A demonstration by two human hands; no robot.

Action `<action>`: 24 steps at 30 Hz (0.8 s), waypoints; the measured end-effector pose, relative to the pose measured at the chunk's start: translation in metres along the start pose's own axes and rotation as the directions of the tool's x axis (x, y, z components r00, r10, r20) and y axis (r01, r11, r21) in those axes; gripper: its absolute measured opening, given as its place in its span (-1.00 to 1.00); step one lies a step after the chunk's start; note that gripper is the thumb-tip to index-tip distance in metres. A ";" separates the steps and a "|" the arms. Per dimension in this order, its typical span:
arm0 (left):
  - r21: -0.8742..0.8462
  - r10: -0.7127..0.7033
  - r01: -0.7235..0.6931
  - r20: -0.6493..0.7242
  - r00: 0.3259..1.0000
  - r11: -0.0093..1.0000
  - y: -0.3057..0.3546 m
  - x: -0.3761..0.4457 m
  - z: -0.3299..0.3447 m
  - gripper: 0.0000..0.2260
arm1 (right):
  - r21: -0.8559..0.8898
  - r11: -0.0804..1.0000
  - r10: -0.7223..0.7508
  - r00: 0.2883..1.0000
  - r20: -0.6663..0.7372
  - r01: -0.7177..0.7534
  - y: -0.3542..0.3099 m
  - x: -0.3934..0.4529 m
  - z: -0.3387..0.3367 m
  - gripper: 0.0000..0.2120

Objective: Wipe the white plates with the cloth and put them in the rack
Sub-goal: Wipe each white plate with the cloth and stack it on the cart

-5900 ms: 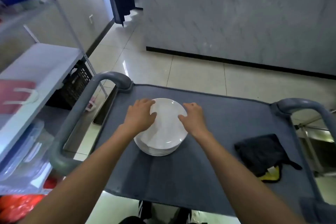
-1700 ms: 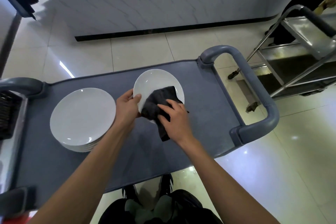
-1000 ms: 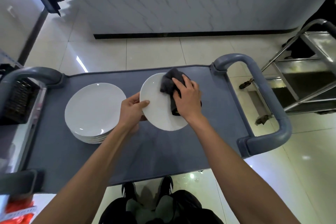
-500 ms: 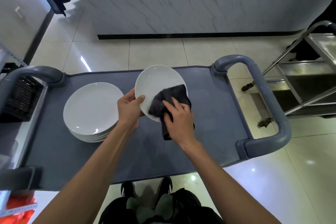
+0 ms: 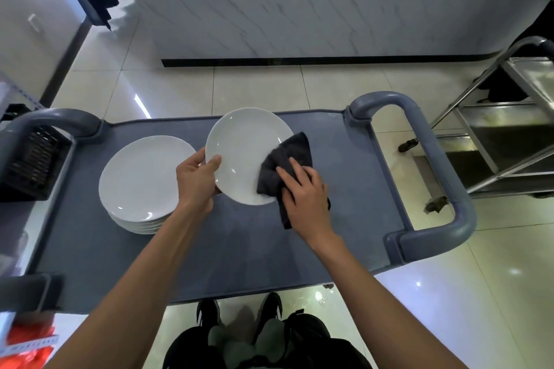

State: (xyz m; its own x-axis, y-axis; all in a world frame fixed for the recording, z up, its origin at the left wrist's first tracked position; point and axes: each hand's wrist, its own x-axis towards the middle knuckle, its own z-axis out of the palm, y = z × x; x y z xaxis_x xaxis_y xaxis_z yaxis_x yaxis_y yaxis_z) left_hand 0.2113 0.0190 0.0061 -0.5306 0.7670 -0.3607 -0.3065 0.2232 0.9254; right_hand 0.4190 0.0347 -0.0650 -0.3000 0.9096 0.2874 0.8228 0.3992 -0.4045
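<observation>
One white plate [image 5: 242, 156] is held tilted above the grey cart [image 5: 239, 249], its 9 o'clock rim pinched by the left hand [image 5: 195, 180]. A dark cloth [image 5: 284, 165] is pressed to its 4 o'clock edge under the right hand [image 5: 305, 192], fingers curled round it. Stacked plates [image 5: 144, 183] lie at 9 o'clock.

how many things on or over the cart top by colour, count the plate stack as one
white: 2, the held plate and the plate stack
dark grey: 1, the cloth
total: 3
</observation>
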 end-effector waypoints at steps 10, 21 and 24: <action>0.046 -0.050 0.045 0.126 0.991 0.998 -0.002 -0.001 0.001 -0.73 | -0.087 0.996 0.031 0.999 0.023 -0.029 0.017 0.063 -0.013 -0.61; 0.149 -0.065 0.028 0.251 0.966 0.988 -0.003 -0.011 0.003 -0.70 | -0.004 0.996 -0.085 0.996 0.019 0.085 -0.040 0.095 -0.016 -0.60; 0.139 -0.066 0.032 0.247 0.967 0.990 -0.003 -0.012 0.003 -0.68 | 0.002 0.993 -0.118 0.992 0.038 0.118 -0.048 0.096 -0.014 -0.60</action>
State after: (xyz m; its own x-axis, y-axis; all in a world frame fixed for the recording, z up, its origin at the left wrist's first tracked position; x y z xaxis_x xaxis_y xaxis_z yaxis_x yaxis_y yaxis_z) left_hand 0.2214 0.0110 0.0081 -0.2977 0.8752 -0.3812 -0.2108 0.3292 0.9204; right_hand 0.3570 0.1013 -0.0061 -0.4127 0.8600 0.3000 0.7807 0.5037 -0.3699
